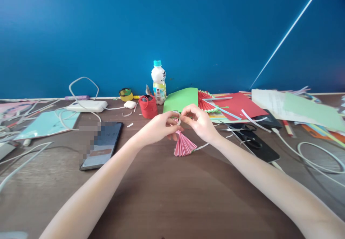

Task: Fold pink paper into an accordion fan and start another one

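That pleated pink paper fan point(184, 145) is mid-scene over the brown table point(172, 192), narrow end pinched in the left hand's point(161, 126) curled fingers, right hand point(198, 123) kinda arched inward, fingertips closed on a skinny pale strip point(179, 122).

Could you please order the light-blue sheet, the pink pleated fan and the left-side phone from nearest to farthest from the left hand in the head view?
From the left hand:
1. Pink pleated fan, right beside its fingertips, hanging lower
2. Left-side phone, on the table to its left
3. Light-blue sheet, farther left, past the phone
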The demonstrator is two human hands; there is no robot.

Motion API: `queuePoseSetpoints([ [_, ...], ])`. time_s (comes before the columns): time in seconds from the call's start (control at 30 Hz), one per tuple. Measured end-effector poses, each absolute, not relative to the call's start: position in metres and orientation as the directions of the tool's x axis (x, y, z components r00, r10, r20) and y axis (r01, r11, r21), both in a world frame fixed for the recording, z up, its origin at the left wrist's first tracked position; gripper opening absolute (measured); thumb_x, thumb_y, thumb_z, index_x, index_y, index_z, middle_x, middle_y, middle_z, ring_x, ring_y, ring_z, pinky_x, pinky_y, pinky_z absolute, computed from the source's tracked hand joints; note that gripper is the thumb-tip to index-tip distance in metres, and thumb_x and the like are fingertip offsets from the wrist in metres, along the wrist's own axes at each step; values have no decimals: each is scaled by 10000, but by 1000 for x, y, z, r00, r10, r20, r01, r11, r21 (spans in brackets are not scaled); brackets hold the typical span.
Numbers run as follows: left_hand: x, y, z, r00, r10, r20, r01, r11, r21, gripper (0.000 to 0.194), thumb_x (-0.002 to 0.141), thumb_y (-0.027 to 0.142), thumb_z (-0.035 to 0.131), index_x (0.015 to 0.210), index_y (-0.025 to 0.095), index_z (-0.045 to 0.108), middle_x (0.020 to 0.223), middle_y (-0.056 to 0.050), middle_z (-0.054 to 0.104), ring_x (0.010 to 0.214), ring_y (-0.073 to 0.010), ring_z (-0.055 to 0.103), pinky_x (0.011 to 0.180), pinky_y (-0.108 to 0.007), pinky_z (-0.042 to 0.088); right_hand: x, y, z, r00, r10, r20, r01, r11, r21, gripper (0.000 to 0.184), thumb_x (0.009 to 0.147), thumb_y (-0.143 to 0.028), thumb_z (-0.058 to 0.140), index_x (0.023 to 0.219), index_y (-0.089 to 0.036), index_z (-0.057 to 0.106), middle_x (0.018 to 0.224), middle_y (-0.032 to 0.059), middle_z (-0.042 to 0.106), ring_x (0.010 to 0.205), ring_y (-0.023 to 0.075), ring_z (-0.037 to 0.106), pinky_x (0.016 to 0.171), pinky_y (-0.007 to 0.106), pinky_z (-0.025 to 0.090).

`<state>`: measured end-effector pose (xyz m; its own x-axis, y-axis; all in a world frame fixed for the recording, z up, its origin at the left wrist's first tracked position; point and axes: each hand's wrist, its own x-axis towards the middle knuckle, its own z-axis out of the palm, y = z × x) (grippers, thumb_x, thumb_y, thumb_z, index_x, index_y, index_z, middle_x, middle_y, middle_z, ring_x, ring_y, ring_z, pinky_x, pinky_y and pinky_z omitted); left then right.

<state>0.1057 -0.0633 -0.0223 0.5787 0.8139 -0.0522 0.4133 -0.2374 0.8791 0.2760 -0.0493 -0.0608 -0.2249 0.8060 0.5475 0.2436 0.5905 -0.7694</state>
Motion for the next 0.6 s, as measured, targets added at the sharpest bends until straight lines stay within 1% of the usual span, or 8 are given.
queuePoseSetpoints([
  [0.13, 102, -60, -25, 534, 845, -13, 450, -271, 851, 352, 814, 309, 473, 1141, 180, 448, 803, -35, 687, 663, -138, 632, 633, -256, 467, 277, -50, -60, -258, 798, 545, 291, 602, -743, 115, 830, -259, 523, 741, -186, 513, 819, 18, 512, 797, 137, 513, 740, 283, 423],
  [0.17, 100, -58, -26, 520, 854, 8, 467, -291, 835, 318, 822, 330, 462, 1101, 180, 477, 772, -25, 682, 657, -134, 626, 640, -254, 460, 277, -50, -60, -263, 803, 535, 284, 595, -752, 109, 833, -257, 517, 751, -185, 508, 827, 20, 518, 804, 137, 518, 744, 285, 424],
  [0.23, 97, -55, -27, 507, 861, 32, 522, -336, 784, 267, 836, 393, 431, 925, 172, 553, 691, -12, 660, 633, -130, 603, 628, -245, 437, 277, -51, -59, -271, 820, 504, 238, 564, -791, 105, 838, -268, 509, 777, -184, 496, 833, 23, 541, 804, 137, 538, 740, 291, 435],
  [0.3, 94, -54, -26, 517, 856, 21, 580, -369, 727, 336, 839, 445, 404, 751, 169, 574, 614, 1, 623, 582, -119, 554, 589, -236, 402, 278, -52, -58, -278, 837, 471, 170, 526, -833, 116, 839, -289, 508, 801, -182, 485, 815, 23, 570, 779, 136, 568, 717, 293, 452],
  [0.37, 94, -54, -24, 536, 844, -7, 605, -378, 701, 383, 843, 461, 383, 695, 172, 586, 542, 21, 560, 525, -105, 488, 556, -230, 369, 278, -53, -55, -284, 847, 449, 113, 495, -861, 126, 834, -294, 517, 807, -178, 476, 774, 18, 588, 742, 132, 593, 698, 295, 469],
  [0.47, 95, -54, -21, 554, 832, -36, 578, -353, 736, 371, 842, 450, 377, 741, 179, 610, 503, 44, 470, 496, -91, 433, 545, -219, 350, 279, -55, -51, -277, 850, 449, 55, 480, -875, 123, 811, -265, 551, 803, -178, 465, 746, 7, 586, 723, 129, 611, 695, 296, 485],
  [0.53, 95, -54, -20, 567, 822, -53, 548, -328, 769, 358, 840, 436, 373, 768, 179, 612, 503, 48, 451, 504, -92, 433, 560, -217, 356, 280, -56, -48, -258, 850, 459, 26, 481, -876, 145, 787, -246, 580, 826, -188, 453, 765, 0, 575, 746, 129, 616, 706, 298, 492],
  [0.6, 94, -53, -19, 592, 802, -85, 518, -298, 802, 328, 839, 380, 358, 787, 173, 607, 493, 46, 455, 526, -103, 454, 591, -223, 373, 280, -57, -47, -245, 852, 463, 15, 481, -877, 178, 773, -234, 591, 861, -200, 440, 777, -8, 565, 759, 132, 617, 713, 304, 496],
])
